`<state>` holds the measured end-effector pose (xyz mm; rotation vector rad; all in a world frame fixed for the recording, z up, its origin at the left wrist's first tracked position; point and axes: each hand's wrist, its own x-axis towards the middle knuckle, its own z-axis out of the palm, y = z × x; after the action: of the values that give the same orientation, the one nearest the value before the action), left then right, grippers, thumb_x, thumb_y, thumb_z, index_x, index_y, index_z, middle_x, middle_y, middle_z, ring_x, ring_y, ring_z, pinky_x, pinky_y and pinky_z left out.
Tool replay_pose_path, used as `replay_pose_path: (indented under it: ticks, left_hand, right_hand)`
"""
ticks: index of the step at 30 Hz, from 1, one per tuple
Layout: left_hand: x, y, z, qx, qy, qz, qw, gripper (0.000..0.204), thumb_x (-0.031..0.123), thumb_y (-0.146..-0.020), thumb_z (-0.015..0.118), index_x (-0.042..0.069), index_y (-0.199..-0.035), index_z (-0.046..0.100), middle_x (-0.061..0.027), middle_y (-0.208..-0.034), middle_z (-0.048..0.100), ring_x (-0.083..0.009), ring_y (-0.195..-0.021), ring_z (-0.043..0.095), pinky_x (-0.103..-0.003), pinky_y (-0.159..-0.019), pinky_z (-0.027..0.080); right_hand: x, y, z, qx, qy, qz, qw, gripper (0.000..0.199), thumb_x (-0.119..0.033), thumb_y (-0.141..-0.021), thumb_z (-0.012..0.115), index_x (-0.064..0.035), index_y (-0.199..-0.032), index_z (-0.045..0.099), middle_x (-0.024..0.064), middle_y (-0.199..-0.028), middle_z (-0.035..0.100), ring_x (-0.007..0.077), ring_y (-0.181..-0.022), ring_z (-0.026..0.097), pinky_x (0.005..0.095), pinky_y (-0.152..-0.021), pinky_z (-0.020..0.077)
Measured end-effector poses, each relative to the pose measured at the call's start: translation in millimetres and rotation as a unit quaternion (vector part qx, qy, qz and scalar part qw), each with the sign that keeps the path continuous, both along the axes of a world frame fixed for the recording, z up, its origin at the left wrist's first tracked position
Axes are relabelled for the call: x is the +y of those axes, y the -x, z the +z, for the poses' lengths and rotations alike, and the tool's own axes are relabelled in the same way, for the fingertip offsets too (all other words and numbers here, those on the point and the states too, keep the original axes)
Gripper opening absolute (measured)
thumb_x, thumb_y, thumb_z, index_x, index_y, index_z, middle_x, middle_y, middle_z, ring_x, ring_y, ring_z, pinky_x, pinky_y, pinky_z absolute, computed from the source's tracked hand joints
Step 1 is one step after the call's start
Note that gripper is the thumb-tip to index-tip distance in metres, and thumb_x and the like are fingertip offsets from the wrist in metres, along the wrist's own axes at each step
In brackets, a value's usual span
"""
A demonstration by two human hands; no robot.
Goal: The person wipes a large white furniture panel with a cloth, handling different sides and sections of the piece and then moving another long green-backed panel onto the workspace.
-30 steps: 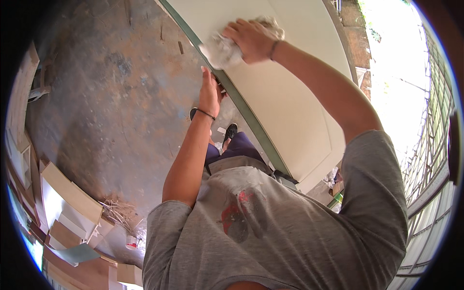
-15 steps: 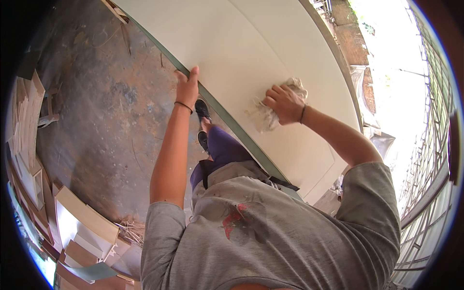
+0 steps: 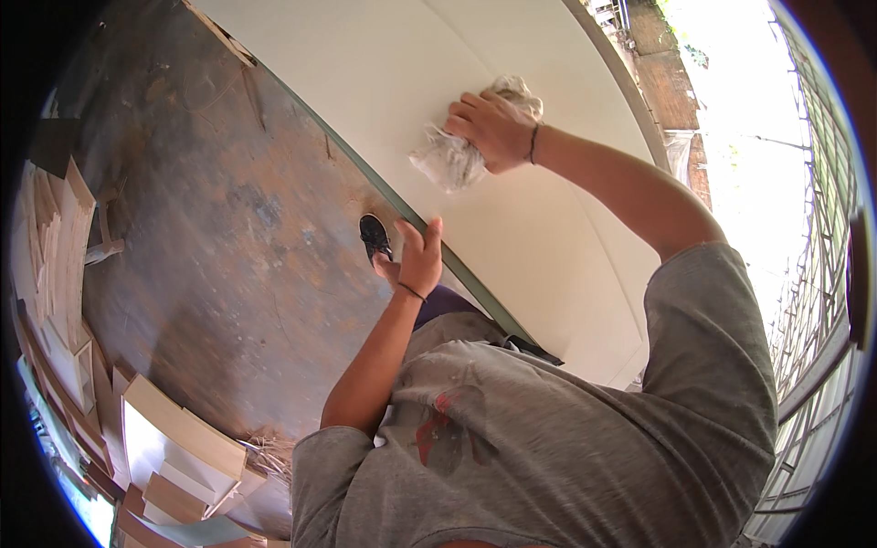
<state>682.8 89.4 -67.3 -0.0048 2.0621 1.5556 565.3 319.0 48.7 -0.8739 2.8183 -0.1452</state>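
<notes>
A large cream-white panel (image 3: 539, 242) with a green edge (image 3: 352, 160) runs diagonally in front of me. My right hand (image 3: 496, 128) presses a crumpled whitish cloth (image 3: 448, 160) against its surface, fingers curled over the fabric, and part of the cloth bunches out beyond the knuckles. Beside the green edge is my left hand (image 3: 421, 260), with thumb and fingers apart and nothing held in it. Whether its fingertips touch the edge I cannot tell.
Stained concrete floor (image 3: 237, 237) lies to the left, with my shoe (image 3: 375, 236) on it. Stacked boards (image 3: 59, 247) and pale panels (image 3: 178, 443) stand at the far left and lower left. A metal lattice (image 3: 813, 301) rises on the right.
My right hand has slid the cloth up and to the left across the panel. My left hand has come back along the green edge, nearer my body.
</notes>
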Motion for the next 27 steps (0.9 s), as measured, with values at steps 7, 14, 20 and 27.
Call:
replay_pose_path:
  ticks: [7, 14, 20, 27]
  left_hand:
    - [-11.9, 40.1, 33.4, -0.09, -0.172, 0.046, 0.98, 0.044, 0.037, -0.093, 0.048, 0.0, -0.117, 0.041, -0.0072, -0.095, 0.06, -0.0184, -0.09, 0.058, -0.033, -0.078, 0.044]
    - [-27.9, 180.4, 55.0, -0.166, -0.215, 0.194, 0.943, 0.041, 0.046, -0.094, 0.039, 0.008, -0.105, 0.053, -0.0028, -0.088, 0.06, -0.0126, -0.074, 0.059, -0.026, -0.058, 0.047]
    - [-44.9, 194.6, 43.4, -0.239, -0.264, 0.114, 0.927, 0.047, 0.046, -0.095, 0.038, 0.006, -0.111, 0.055, -0.0072, -0.095, 0.063, -0.0181, -0.083, 0.063, -0.032, -0.062, 0.053]
    - [-60.7, 204.9, 48.1, -0.337, -0.336, 0.054, 0.878, 0.063, 0.056, -0.094, 0.028, 0.004, -0.118, 0.052, -0.0112, -0.103, 0.063, -0.0228, -0.091, 0.062, -0.04, -0.082, 0.051]
  right_hand:
    - [-24.2, 63.3, 0.3, 0.022, -0.007, -0.05, 0.998, 0.048, -0.01, -0.058, 0.066, -0.0106, -0.103, 0.05, 0.0056, -0.102, 0.051, 0.0251, -0.098, 0.048, 0.0394, -0.078, 0.0415]
    - [-26.1, -124.6, 21.6, -0.132, -0.036, -0.061, 0.989, 0.041, -0.013, -0.06, 0.065, -0.0116, -0.1, 0.057, 0.0057, -0.095, 0.053, 0.023, -0.094, 0.05, 0.0362, -0.076, 0.0415]
    - [-48.2, -44.4, 13.6, -0.044, 0.019, -0.033, 0.998, 0.037, -0.012, -0.057, 0.066, -0.0122, -0.092, 0.055, 0.0041, -0.092, 0.051, 0.0219, -0.09, 0.049, 0.0343, -0.071, 0.0388]
    - [-81.7, 67.8, 11.4, -0.02, -0.004, -0.015, 1.0, 0.044, -0.014, -0.058, 0.067, -0.0143, -0.099, 0.052, 0.0035, -0.098, 0.051, 0.0223, -0.095, 0.048, 0.0361, -0.074, 0.0398]
